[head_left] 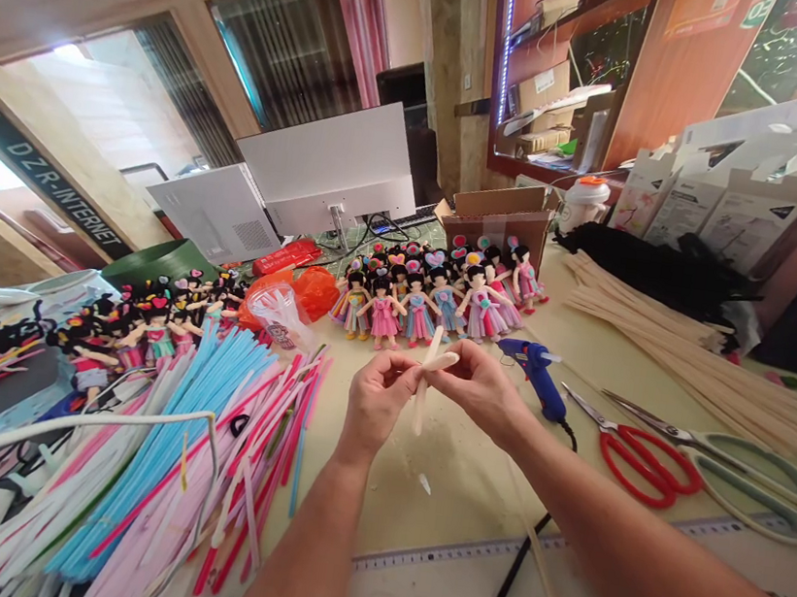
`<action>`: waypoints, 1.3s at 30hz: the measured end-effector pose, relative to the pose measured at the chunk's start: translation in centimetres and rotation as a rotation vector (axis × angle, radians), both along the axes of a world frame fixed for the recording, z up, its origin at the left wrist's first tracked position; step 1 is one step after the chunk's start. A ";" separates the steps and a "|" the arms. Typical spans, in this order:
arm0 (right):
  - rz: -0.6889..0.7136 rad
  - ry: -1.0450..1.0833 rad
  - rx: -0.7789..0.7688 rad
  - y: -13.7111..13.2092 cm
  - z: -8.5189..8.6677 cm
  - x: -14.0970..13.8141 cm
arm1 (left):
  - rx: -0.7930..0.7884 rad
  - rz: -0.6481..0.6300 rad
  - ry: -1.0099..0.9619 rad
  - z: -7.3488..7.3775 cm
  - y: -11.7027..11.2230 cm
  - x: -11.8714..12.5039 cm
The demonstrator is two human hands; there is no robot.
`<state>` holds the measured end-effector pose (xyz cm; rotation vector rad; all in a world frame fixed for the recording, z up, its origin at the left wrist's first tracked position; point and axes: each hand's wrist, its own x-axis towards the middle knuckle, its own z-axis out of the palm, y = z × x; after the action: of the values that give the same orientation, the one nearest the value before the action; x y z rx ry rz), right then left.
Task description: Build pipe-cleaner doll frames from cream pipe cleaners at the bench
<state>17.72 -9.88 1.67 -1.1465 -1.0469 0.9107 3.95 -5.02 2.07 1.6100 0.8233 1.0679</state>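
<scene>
My left hand [386,390] and my right hand [479,387] meet over the middle of the table, fingertips pinched together. Between them are cream-coloured pipe cleaners [441,362] that cross each other. One length runs roughly upright past my left fingertips, and a rounded, folded part lies at my right fingers. How they join is partly hidden by the fingers. Just beyond my hands stand several small pipe-cleaner dolls [386,312] in coloured dresses. A blue glue gun [540,381] lies to the right of my right hand.
Red-handled scissors [648,464] and green-handled scissors [757,478] lie at right, below a bundle of beige pipe cleaners [698,363]. Blue, pink and white pipe cleaners [166,444] heap up at left under a white cable [58,430]. A monitor [331,167] and an open carton [502,214] stand behind.
</scene>
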 end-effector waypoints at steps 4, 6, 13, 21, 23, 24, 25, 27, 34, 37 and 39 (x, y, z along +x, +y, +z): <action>-0.002 -0.023 -0.002 0.1 -0.2 0.1 | -0.030 0.000 -0.012 -0.3 0.2 0.0; 0.003 -0.017 -0.003 0.1 -0.3 0.2 | -0.057 0.002 -0.026 -0.5 0.3 0.1; 0.055 0.020 0.024 0.3 -0.6 0.5 | -0.172 0.023 -0.133 -1.0 0.3 0.7; 0.074 -0.016 -0.019 -0.3 0.8 0.8 | -0.430 0.031 -0.253 0.1 -0.2 1.0; 0.064 -0.034 -0.037 -0.4 1.0 0.8 | -0.470 0.025 -0.263 0.3 -0.3 1.0; 0.060 -0.036 -0.048 -0.4 1.0 0.8 | -0.488 0.019 -0.270 0.3 -0.3 1.0; 0.056 -0.034 -0.060 -0.4 1.0 0.8 | -0.505 0.011 -0.278 0.3 -0.3 1.1; 0.052 -0.013 -0.077 -0.4 0.9 0.8 | -0.536 -0.006 -0.293 0.2 -0.4 1.1; 0.210 0.129 -0.136 0.2 0.1 1.1 | -0.592 -0.027 -0.312 0.5 -0.5 1.0; 0.281 0.191 -0.142 0.2 0.1 1.2 | -0.619 -0.049 -0.322 0.7 -0.6 0.9; 0.293 0.252 -0.145 0.1 0.2 1.2 | -0.629 -0.076 -0.330 0.8 -0.7 0.8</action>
<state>18.89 -9.80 1.90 -0.9781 -0.9670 1.3452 4.80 -5.67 2.83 0.9018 0.7656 0.8706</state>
